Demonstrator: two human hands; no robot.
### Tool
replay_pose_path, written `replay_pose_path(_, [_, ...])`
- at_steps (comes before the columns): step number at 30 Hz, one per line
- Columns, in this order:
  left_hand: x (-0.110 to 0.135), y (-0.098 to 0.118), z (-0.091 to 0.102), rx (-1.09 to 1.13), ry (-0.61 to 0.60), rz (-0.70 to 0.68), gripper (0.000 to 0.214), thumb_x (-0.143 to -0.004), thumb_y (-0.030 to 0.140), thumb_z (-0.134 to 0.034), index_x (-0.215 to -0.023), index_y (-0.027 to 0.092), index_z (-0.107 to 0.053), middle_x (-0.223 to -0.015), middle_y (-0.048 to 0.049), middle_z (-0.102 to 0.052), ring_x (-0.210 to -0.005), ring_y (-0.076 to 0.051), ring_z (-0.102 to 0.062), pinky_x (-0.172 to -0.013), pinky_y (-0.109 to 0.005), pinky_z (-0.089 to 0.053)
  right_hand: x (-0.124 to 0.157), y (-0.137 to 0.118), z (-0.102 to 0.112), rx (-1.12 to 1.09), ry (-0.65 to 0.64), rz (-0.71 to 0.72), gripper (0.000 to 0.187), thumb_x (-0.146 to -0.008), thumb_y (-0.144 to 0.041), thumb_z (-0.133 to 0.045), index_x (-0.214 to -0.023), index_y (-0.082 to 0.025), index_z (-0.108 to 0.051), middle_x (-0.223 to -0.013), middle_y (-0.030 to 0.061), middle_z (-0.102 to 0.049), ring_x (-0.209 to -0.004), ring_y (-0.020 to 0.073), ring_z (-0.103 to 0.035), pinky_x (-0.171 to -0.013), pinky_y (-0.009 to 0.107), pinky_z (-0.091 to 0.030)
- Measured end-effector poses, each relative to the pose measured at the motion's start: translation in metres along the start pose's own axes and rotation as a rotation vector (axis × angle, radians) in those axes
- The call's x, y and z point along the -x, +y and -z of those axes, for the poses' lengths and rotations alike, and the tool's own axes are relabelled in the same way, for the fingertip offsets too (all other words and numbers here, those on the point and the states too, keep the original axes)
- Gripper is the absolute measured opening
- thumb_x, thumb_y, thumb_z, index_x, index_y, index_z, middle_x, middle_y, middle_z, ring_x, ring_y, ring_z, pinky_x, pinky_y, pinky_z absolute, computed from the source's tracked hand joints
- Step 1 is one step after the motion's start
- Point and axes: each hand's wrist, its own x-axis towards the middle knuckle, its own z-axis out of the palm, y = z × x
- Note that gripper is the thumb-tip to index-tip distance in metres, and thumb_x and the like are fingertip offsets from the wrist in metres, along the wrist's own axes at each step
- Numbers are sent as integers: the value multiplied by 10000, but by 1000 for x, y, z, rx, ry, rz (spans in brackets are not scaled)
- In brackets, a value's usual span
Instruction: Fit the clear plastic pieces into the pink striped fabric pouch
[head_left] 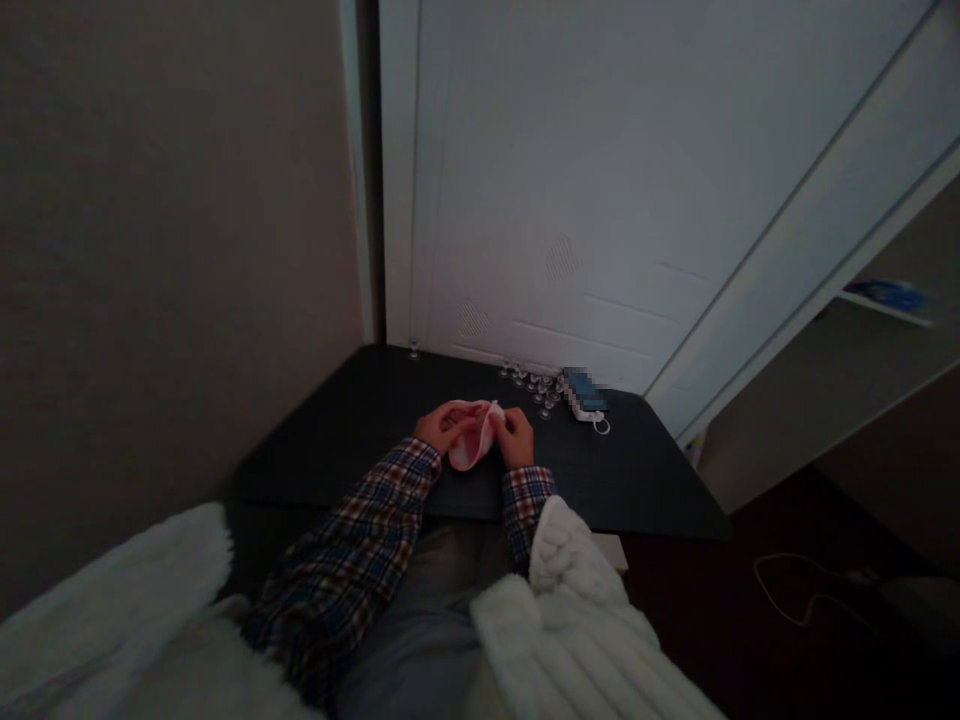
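We look down at our two hands, both working over a small pink cloth item (pixel 471 440) near the middle of the desk (pixel 360 430), closer to its front edge than to the back. Our left hand (pixel 441 426) cups the item from its left side, fingers curled around the fabric, and our right hand (pixel 516 436) pinches its upper right part, fingers bent in and closed on the cloth. The item hangs between the two hands and seems to touch the dark desk surface below them (the light is dim, so we cannot tell exactly what the item is).

Both forearms wear plaid sleeves (pixel 375 530) that cross the front edge of the desk. Toward the back edge, right of the hands, stands a cluster of small clear glass pieces (pixel 534 384), and just beside them, nearer the back right corner, lies a blue object (pixel 583 392) with a small white ring (pixel 601 426) next to it. One more clear piece (pixel 413 350) stands alone at the back edge near the left corner. A white door (pixel 570 180) rises behind the desk. White fluffy fabric (pixel 570 610) lies over our lap on both sides.
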Motion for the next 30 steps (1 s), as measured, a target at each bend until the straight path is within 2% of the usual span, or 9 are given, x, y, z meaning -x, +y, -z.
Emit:
replay_pose_path(3, [1, 0, 0, 13, 6, -32, 424, -680, 416, -609, -1040, 193, -586, -810, -24, -621, -521, -94, -546, -445, -200, -460, 0, 0, 0, 7, -3, -5, 223, -759, -371, -508, -665, -180, -575, -691, -13, -494, -643, 110, -459, -611, 230, -366])
replay_pose_path(8, [0, -1, -1, 16, -6, -68, 427, -649, 349, -651, -1042, 198, -581, -880, -30, -622, -582, -98, -565, -515, -214, -489, 1, 0, -1, 10, -7, -8, 216, -754, -369, -516, -672, -182, -588, -710, -5, -513, -652, 113, -465, -625, 235, -371])
replay_pose_path(18, [-3, -4, -2, 17, -30, -102, 360, -656, 371, -643, -950, 169, -591, -1047, -67, -621, -710, -139, -605, -591, -253, -513, -2, 5, -1, -25, 43, -48, 267, -755, -407, -499, -644, -173, -564, -661, -15, -483, -634, 113, -450, -599, 227, -373])
replay_pose_path(25, [-4, -3, -1, 3, -33, -93, 353, -626, 335, -656, -933, 167, -607, -1032, -66, -617, -628, -118, -583, -531, -241, -507, -3, 10, -2, -45, 70, -87, 291, -745, -431, -497, -642, -170, -570, -646, -13, -498, -635, 115, -456, -564, 221, -378])
replay_pose_path(30, [-2, 1, 0, -2, -25, -71, 336, -686, 352, -594, -962, 163, -625, -1047, -79, -592, -561, -98, -566, -468, -222, -493, -1, 6, -1, -66, 59, -100, 296, -741, -445, -500, -648, -173, -573, -655, -10, -507, -643, 117, -467, -560, 219, -381])
